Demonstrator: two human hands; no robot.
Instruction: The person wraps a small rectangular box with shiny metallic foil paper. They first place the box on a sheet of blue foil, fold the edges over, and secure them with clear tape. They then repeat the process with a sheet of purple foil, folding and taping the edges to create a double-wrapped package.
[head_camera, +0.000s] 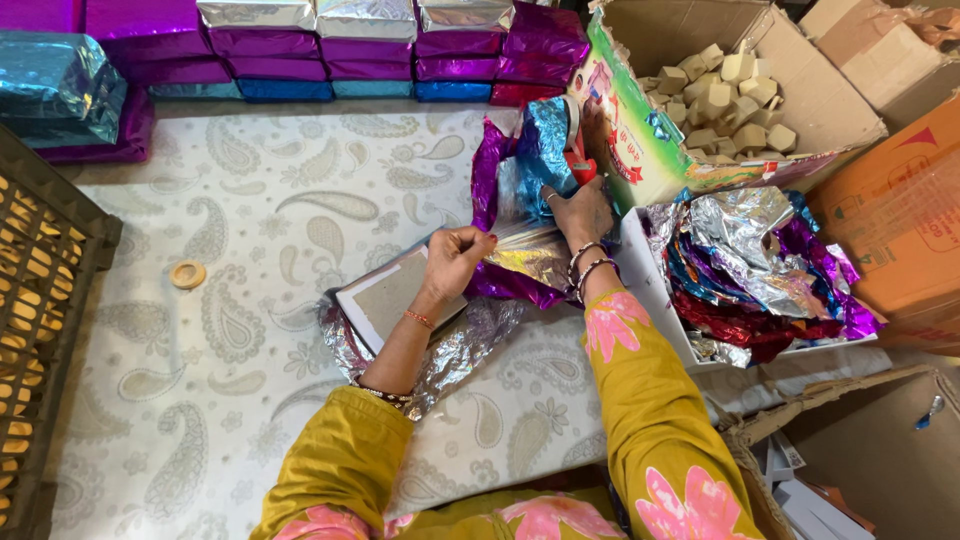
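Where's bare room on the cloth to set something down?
Free: the paisley cloth between the crate, wrapped stacks and tape roll; also near-left of the left hand. Crowded: around the right hand, foil tray and cartons.

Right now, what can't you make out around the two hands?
- Head view: the box being wrapped is hidden under purple and blue foil and the right hand.
- Left hand: its closed fingers hide what they pinch.
- Red tape dispenser: mostly behind the foil.
- Yellow crate: cut off by the left edge.
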